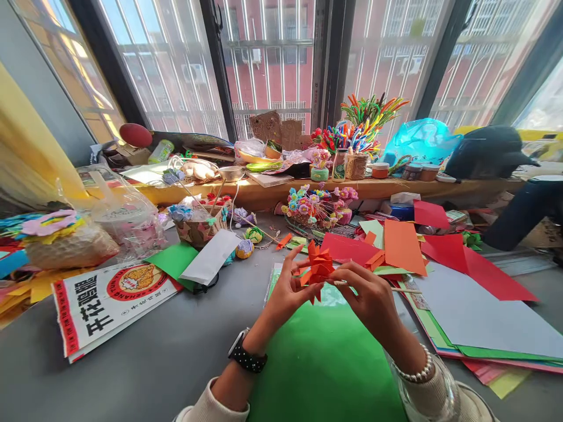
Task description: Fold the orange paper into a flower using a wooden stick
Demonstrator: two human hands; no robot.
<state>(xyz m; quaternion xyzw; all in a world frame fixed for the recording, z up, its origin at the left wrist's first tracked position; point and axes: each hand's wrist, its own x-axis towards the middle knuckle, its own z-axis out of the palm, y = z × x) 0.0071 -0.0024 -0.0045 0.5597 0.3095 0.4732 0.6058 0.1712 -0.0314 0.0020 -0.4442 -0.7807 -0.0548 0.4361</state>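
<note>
Both hands raised over green sheet (325, 363) on grey table (167, 351). Left hand (288, 293) fingers pinched on orange folded paper flower (317, 266). Right hand (367, 293) fingers closed at its right edge; thin stick (407, 290) apparently pinched there too.

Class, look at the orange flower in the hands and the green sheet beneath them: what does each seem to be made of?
Orange flower: apparently folded matte paper, with sharp creases and pointed petals, pinched between left hand and right hand. Green sheet: likely smooth coloured paper or thin card, lying flat with an even, slightly glossy colour.
</note>
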